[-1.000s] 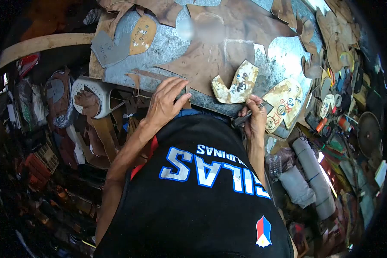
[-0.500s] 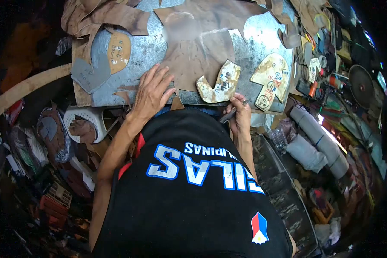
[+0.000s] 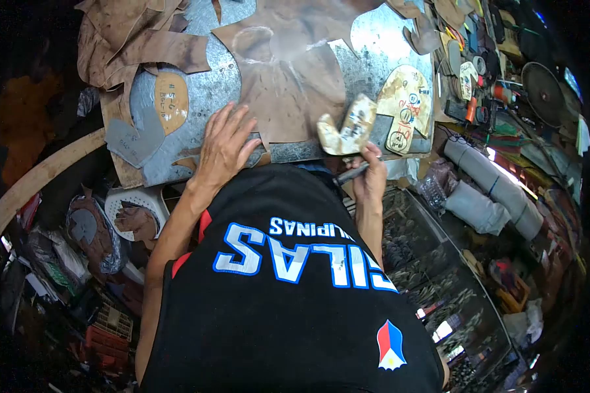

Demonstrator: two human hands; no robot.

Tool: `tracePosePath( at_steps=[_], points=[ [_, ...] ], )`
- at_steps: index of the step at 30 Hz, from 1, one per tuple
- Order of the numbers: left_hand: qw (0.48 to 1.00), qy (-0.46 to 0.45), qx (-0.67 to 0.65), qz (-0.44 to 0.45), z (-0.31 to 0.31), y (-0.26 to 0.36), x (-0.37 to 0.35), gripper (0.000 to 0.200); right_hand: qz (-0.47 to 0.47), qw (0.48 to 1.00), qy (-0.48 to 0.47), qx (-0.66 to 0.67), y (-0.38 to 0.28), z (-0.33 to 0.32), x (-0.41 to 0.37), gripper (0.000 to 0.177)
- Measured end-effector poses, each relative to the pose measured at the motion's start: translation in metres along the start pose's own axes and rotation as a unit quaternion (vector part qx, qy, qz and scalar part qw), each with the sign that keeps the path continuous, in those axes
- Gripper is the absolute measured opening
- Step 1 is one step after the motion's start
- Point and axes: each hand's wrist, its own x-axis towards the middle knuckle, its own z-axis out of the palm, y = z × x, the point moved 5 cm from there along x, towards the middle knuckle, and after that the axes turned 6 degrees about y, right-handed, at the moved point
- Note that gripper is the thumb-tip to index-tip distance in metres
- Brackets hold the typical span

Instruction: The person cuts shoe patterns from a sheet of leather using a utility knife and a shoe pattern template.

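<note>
My left hand (image 3: 225,145) lies with fingers stretched out on the metal sheet (image 3: 210,88), its fingertips beside the left edge of a brown piece of leather (image 3: 292,108). My right hand (image 3: 372,171) is closed at the table's front edge. Between its thumb and fingers is the lower end of a worn, cream-coloured hooked pattern piece (image 3: 355,128) with handwriting on it, slightly blurred. A slim dark tool (image 3: 353,173) also sits in that hand, pointing down and left; its kind cannot be made out. The pattern piece is tilted near the leather's right edge.
Larger cream pattern pieces (image 3: 410,98) lie at the right. A tan oval pattern (image 3: 171,101) and a grey pattern (image 3: 137,141) lie at the left. Leather scraps (image 3: 131,46) cover the far left corner. A white stool (image 3: 147,200) and wrapped rolls (image 3: 488,187) flank the table.
My right hand has shifted the hooked pattern piece to the right, off the leather's lower right corner. The left hand stays flat in nearly the same place. The camera view has shifted slightly.
</note>
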Motion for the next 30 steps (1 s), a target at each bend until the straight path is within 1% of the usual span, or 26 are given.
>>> tracePosePath(
  at_steps=[2, 5, 6, 8, 9, 11, 12, 13, 15, 16, 17, 18, 19, 20, 21, 22, 23, 25, 26, 27, 29, 30],
  points=[
    [1.000, 0.008, 0.019, -0.013, -0.004, -0.008, -0.005, 0.040, -0.023, 0.998, 0.045, 0.023, -0.018, -0.027, 0.005, 0.019],
    [1.000, 0.000, 0.008, -0.026, -0.007, -0.012, -0.009, 0.040, -0.052, 0.992, 0.100, 0.050, -0.039, -0.057, 0.010, 0.019],
    [1.000, -0.001, 0.008, -0.026, -0.007, -0.013, -0.009, 0.040, -0.069, 0.992, 0.091, 0.057, -0.045, -0.061, 0.011, 0.018],
    [0.998, -0.007, -0.035, -0.043, -0.008, -0.015, -0.009, 0.041, -0.076, 0.992, 0.077, 0.058, -0.051, -0.065, 0.015, 0.016],
    [0.998, -0.007, -0.032, -0.044, -0.009, -0.014, -0.008, 0.041, -0.078, 0.993, 0.073, 0.054, -0.051, -0.063, 0.015, 0.016],
    [0.993, -0.002, -0.091, -0.074, -0.012, -0.012, -0.005, 0.042, -0.076, 0.994, 0.055, 0.055, -0.045, -0.053, 0.014, 0.017],
    [0.991, 0.009, -0.098, -0.086, -0.011, -0.013, -0.006, 0.042, -0.079, 0.995, 0.035, 0.057, -0.044, -0.044, 0.015, 0.017],
    [0.991, 0.028, -0.105, -0.084, -0.012, -0.012, -0.004, 0.041, -0.071, 0.994, 0.041, 0.070, -0.040, -0.039, 0.014, 0.019],
    [0.988, 0.057, -0.108, -0.093, -0.008, -0.017, -0.003, 0.043, -0.065, 0.996, 0.034, 0.053, -0.032, -0.025, 0.013, 0.021],
    [0.989, 0.071, -0.098, -0.084, -0.011, -0.018, 0.003, 0.043, -0.054, 0.997, 0.028, 0.052, -0.029, -0.019, 0.013, 0.021],
    [0.986, 0.080, -0.104, -0.106, -0.012, -0.020, 0.005, 0.043, -0.039, 0.998, 0.025, 0.046, -0.026, -0.015, 0.014, 0.021],
    [0.981, 0.084, -0.112, -0.132, -0.013, -0.020, 0.007, 0.044, -0.038, 0.998, -0.002, 0.053, -0.025, -0.010, 0.015, 0.020],
    [0.981, 0.088, -0.109, -0.131, -0.014, -0.020, 0.011, 0.044, -0.038, 0.998, -0.007, 0.054, -0.024, -0.009, 0.018, 0.020],
    [0.957, 0.080, -0.180, -0.212, -0.010, -0.027, 0.014, 0.044, -0.038, 0.997, -0.016, 0.058, -0.024, -0.008, 0.019, 0.021],
    [0.921, 0.068, -0.250, -0.290, -0.005, -0.034, 0.015, 0.044, -0.037, 0.997, -0.023, 0.061, -0.023, -0.008, 0.019, 0.021],
    [0.910, 0.056, -0.255, -0.323, -0.002, -0.038, 0.019, 0.047, -0.034, 0.998, -0.026, 0.053, -0.024, -0.008, 0.020, 0.022],
    [0.910, 0.054, -0.255, -0.324, -0.002, -0.039, 0.024, 0.047, -0.033, 0.998, -0.025, 0.053, -0.025, -0.008, 0.021, 0.022],
    [0.874, -0.009, -0.301, -0.382, 0.007, -0.042, 0.031, 0.052, -0.021, 0.997, -0.033, 0.064, -0.029, -0.004, 0.022, 0.022],
    [0.894, -0.056, -0.226, -0.382, 0.016, -0.045, 0.033, 0.054, -0.022, 0.998, -0.035, 0.057, -0.030, -0.005, 0.024, 0.024],
    [0.894, -0.056, -0.225, -0.383, 0.024, -0.047, 0.030, 0.054, -0.021, 0.998, -0.035, 0.057, -0.032, -0.004, 0.024, 0.024],
    [0.929, -0.012, -0.215, -0.301, 0.034, -0.044, 0.030, 0.054, -0.019, 0.998, -0.031, 0.059, -0.037, -0.004, 0.022, 0.025],
    [0.929, -0.014, -0.215, -0.301, 0.037, -0.045, 0.029, 0.054, -0.019, 0.998, -0.029, 0.060, -0.037, -0.005, 0.024, 0.025]
  ],
)
